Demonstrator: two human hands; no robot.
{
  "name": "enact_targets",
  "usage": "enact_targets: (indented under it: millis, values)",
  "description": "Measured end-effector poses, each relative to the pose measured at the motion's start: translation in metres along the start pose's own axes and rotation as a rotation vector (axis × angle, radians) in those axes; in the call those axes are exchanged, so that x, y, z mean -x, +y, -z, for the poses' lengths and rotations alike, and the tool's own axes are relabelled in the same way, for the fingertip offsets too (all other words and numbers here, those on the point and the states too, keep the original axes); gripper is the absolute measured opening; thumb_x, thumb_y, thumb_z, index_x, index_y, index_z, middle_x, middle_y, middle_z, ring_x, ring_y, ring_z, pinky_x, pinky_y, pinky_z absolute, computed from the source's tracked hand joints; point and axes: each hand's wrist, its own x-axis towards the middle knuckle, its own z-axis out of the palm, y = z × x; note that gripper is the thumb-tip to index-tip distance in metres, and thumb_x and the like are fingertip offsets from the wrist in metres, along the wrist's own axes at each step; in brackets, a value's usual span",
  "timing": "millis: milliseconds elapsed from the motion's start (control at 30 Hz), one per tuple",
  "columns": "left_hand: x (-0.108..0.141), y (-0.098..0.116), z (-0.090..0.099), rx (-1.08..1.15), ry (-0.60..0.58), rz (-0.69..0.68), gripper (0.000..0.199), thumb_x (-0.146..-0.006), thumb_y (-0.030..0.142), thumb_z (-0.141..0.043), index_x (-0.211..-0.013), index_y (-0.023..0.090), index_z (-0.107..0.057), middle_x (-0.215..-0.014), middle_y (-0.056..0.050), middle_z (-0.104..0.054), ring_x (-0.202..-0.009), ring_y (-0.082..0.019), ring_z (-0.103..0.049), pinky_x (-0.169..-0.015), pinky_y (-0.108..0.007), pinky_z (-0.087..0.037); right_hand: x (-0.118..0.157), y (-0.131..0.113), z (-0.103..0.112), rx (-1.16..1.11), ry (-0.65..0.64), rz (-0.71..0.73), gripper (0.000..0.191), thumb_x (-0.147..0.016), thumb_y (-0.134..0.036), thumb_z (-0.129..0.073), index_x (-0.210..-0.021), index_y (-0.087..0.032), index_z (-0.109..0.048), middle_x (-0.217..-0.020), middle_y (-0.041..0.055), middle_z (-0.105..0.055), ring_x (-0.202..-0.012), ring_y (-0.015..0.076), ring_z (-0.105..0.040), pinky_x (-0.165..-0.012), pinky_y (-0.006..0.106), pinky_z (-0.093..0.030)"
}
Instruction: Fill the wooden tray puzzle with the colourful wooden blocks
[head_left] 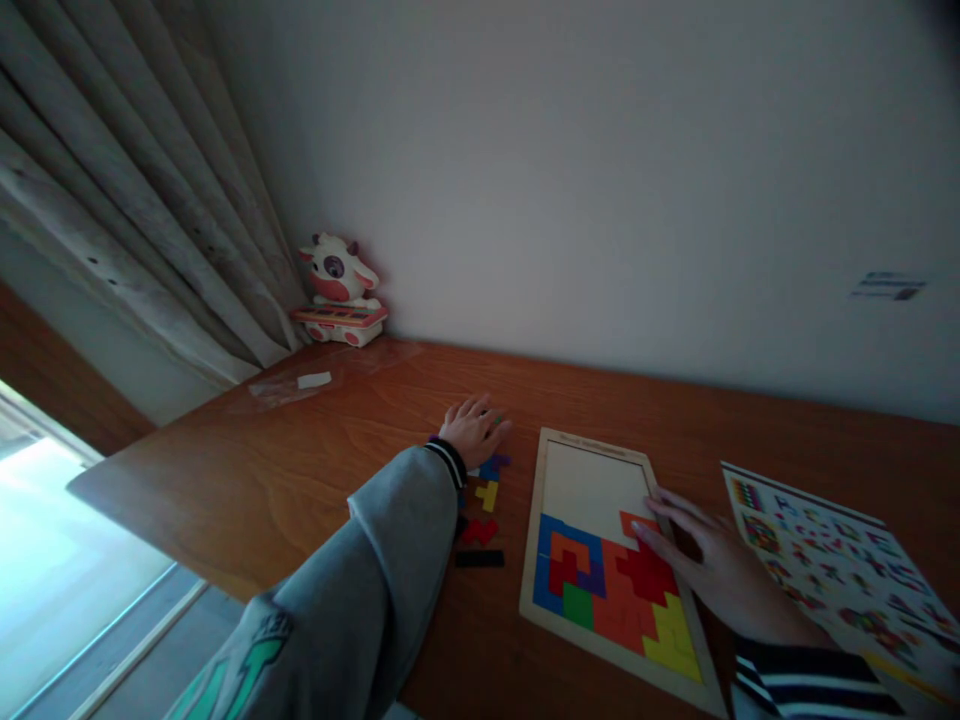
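A wooden puzzle board (531,560) lies on the table, its lower part filled with red, orange, blue, green and yellow pieces and its upper part bare. My right hand (697,555) rests on the board's right side, fingers spread, a fingertip near an orange piece. Left of the board, my left hand (474,430) reaches over the loose pieces, its fingers apart. Below that hand are a blue piece (490,469) and a yellow piece (487,496); nearer to me lie a red piece (480,532) and a black bar (480,559). My left sleeve hides part of the pile.
A printed sheet (832,570) lies right of the board. At the table's back left corner stands a cow toy (341,290) with a keyboard, and clear plastic wrapping (281,388) lies before it. A curtain (150,180) hangs at the left, beside the wall.
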Motion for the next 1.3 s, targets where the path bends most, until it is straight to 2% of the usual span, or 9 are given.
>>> enact_targets:
  millis: [100,233,400,567,700,867,1000,1067,1300]
  values:
    - [-0.018,-0.007,-0.011,-0.006,-0.078,0.007,0.054,-0.096,0.059,-0.033,-0.137,0.029,-0.049,-0.151,-0.01,-0.039,-0.139,-0.038,-0.031,-0.108,-0.064,-0.023,-0.002,0.0,0.001,-0.004,-0.01,0.003,0.057,-0.085,-0.065,-0.047,-0.117,-0.022,-0.068,-0.137,0.01,-0.058,-0.125,0.0333,-0.054,-0.106,0.055,-0.041]
    - [-0.016,-0.009,-0.019,-0.019,-0.178,-0.032,0.052,-0.095,0.055,-0.038,-0.138,0.028,-0.048,-0.151,-0.012,-0.04,-0.14,-0.038,-0.031,-0.108,-0.066,-0.022,-0.004,0.0,0.002,-0.013,-0.023,0.005,0.056,-0.087,-0.063,-0.046,-0.118,-0.023,-0.068,-0.137,0.0095,-0.058,-0.125,0.0326,-0.054,-0.106,0.055,-0.042]
    - [0.013,-0.008,-0.011,-0.029,-0.229,-0.064,0.063,-0.094,0.061,-0.035,-0.144,0.024,-0.042,-0.154,-0.015,-0.032,-0.141,-0.041,-0.027,-0.108,-0.067,-0.022,-0.003,-0.002,0.0,0.009,-0.007,0.004,0.057,-0.086,-0.063,-0.046,-0.117,-0.02,-0.068,-0.136,0.0104,-0.058,-0.124,0.0337,-0.054,-0.106,0.055,-0.04]
    - [0.053,0.001,0.001,-0.036,-0.21,-0.126,0.055,-0.095,0.058,-0.036,-0.142,0.03,-0.044,-0.153,-0.013,-0.037,-0.141,-0.04,-0.029,-0.108,-0.069,-0.02,0.002,0.002,-0.003,0.021,0.001,0.035,0.057,-0.085,-0.064,-0.046,-0.115,-0.021,-0.07,-0.135,0.01,-0.06,-0.123,0.0341,-0.055,-0.104,0.055,-0.043]
    - [0.08,0.007,0.012,-0.037,-0.154,-0.105,0.059,-0.092,0.067,-0.031,-0.14,0.035,-0.046,-0.154,-0.008,-0.035,-0.142,-0.04,-0.026,-0.11,-0.07,-0.015,0.009,0.006,-0.002,0.02,-0.009,0.05,0.056,-0.084,-0.065,-0.048,-0.117,-0.024,-0.069,-0.136,0.0086,-0.059,-0.124,0.033,-0.054,-0.106,0.054,-0.042]
    - [0.102,-0.003,0.024,-0.01,-0.086,0.112,0.085,-0.08,0.08,-0.04,-0.147,0.028,-0.037,-0.159,-0.014,-0.018,-0.142,-0.049,-0.015,-0.104,-0.077,-0.014,0.016,0.009,0.002,-0.004,-0.042,0.029,0.058,-0.084,-0.066,-0.048,-0.119,-0.024,-0.068,-0.138,0.0078,-0.057,-0.127,0.0322,-0.052,-0.108,0.053,-0.04]
    - [0.112,-0.012,0.024,-0.036,-0.178,0.083,0.115,-0.059,0.09,-0.053,-0.151,0.026,-0.027,-0.16,-0.017,-0.012,-0.142,-0.051,-0.011,-0.104,-0.078,-0.009,0.018,0.007,0.005,-0.041,-0.064,0.001,0.059,-0.085,-0.067,-0.046,-0.119,-0.024,-0.067,-0.141,0.0068,-0.055,-0.129,0.0314,-0.051,-0.11,0.052,-0.038]
    - [0.114,-0.014,0.022,-0.048,-0.21,0.046,0.121,-0.054,0.091,-0.056,-0.152,0.026,-0.026,-0.16,-0.018,-0.012,-0.143,-0.051,-0.009,-0.106,-0.076,-0.008,0.018,0.005,0.006,-0.045,-0.064,-0.022,0.058,-0.085,-0.067,-0.045,-0.119,-0.025,-0.068,-0.141,0.0059,-0.055,-0.129,0.0315,-0.05,-0.111,0.053,-0.037]
    - [0.113,-0.027,0.021,-0.016,-0.196,-0.004,0.095,-0.072,0.083,-0.05,-0.147,0.026,-0.037,-0.158,-0.016,-0.021,-0.144,-0.045,-0.017,-0.11,-0.071,-0.012,0.015,0.005,0.012,-0.046,-0.062,-0.041,0.056,-0.085,-0.066,-0.045,-0.114,-0.026,-0.07,-0.137,0.0065,-0.059,-0.125,0.0331,-0.054,-0.106,0.053,-0.044]
